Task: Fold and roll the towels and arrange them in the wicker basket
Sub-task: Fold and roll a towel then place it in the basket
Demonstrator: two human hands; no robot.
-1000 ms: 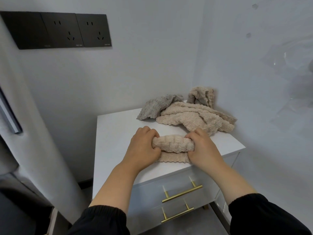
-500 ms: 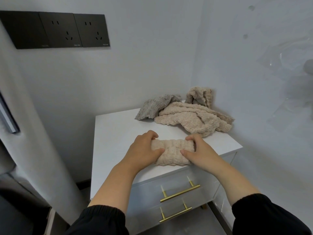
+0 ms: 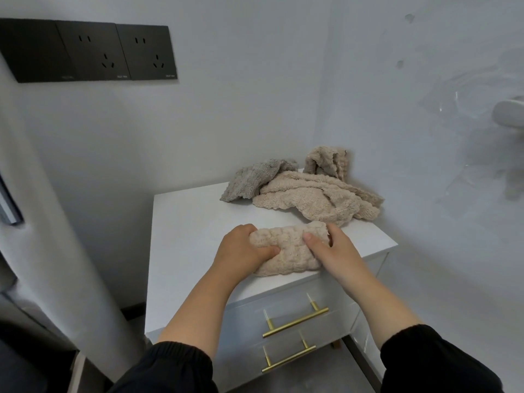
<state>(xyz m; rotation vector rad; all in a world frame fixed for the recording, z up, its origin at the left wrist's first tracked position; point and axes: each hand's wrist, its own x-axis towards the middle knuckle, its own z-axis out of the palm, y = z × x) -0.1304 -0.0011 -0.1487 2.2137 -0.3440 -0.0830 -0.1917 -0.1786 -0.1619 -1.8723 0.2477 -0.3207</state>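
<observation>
Cabinet top (image 3: 184,236) open left; towel heap (image 3: 312,194) back-right.

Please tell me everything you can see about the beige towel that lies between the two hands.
The rolled towel is beige, with a soft, bumpy pile that looks like fleece. It is a short, thick roll lying on its side, its length running left to right, near the front edge of the white cabinet top. The left hand grips its left end, thumb on the near side. The right hand grips its right end, thumb on top.
</observation>
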